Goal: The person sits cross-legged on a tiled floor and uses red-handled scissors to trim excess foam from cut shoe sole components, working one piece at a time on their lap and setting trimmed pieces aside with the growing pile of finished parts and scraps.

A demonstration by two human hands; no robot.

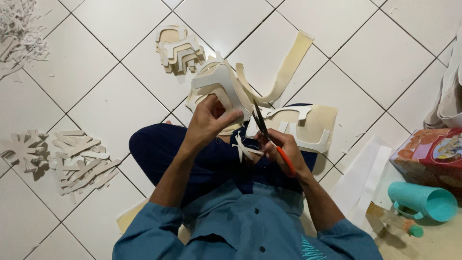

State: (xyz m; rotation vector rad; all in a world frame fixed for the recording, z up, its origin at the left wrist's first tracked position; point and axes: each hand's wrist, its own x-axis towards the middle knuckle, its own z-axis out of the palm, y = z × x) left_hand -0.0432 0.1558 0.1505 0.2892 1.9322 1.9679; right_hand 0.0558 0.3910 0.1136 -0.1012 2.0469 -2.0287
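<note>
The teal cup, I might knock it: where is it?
In the head view the teal cup lies on its side at lower right, just below the red box.

A white tiled floor (96, 62) with dark grout lines carries everything. At the far left corner lies a heap of white offcuts (19, 33). Lower left, a star-shaped white cutout (21, 150) lies just beside a pile of flat white strips (82, 161). Ahead, a stack of cream and white foam pieces (179, 50) rests on the tiles, with a long cream strip (288, 65) curving near it. At the right lie white sheets (361, 178), a turquoise cup on its side (423, 202) and a red printed box (428, 156).
</note>
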